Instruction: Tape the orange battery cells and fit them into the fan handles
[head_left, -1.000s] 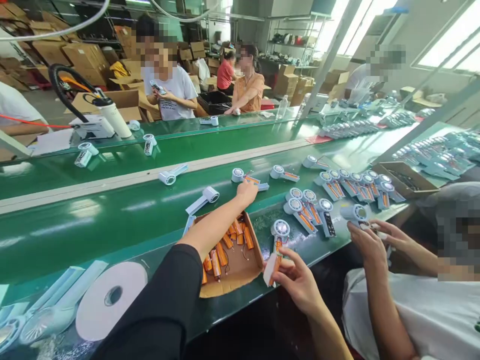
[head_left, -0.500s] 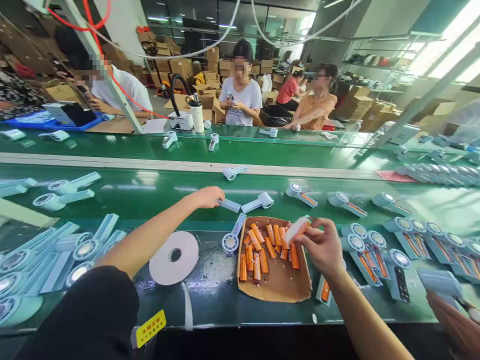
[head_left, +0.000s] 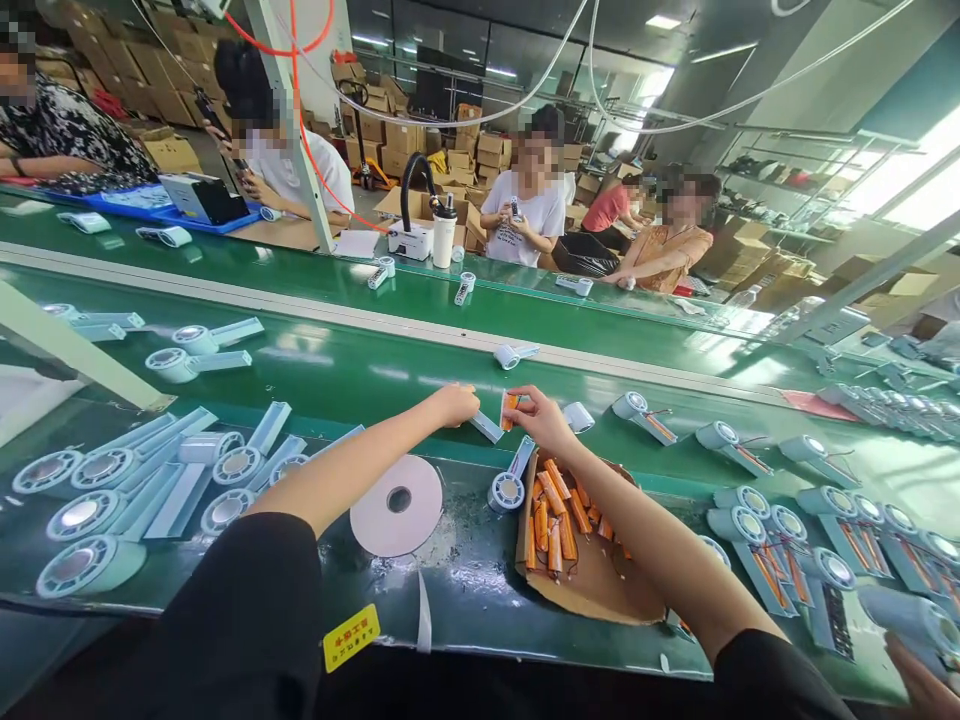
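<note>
Green conveyor belt [head_left: 315,375]; left hand [head_left: 455,404] pinching pale handle piece [head_left: 486,426], right hand [head_left: 537,416] gripping orange battery [head_left: 510,405].

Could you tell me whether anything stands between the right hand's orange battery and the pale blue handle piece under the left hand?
Nothing visible does. The right hand holds the orange battery right beside the handle piece that the left hand touches; only bare green belt lies between.

An orange cylindrical battery cell [head_left: 511,403], pinched end-up between fingertips, hangs over the green conveyor belt. At its nine o'clock, just beside it, a pale blue fan shell [head_left: 486,426] lies flat on the belt, its handle pointing toward four o'clock, one end under a fist.
</note>
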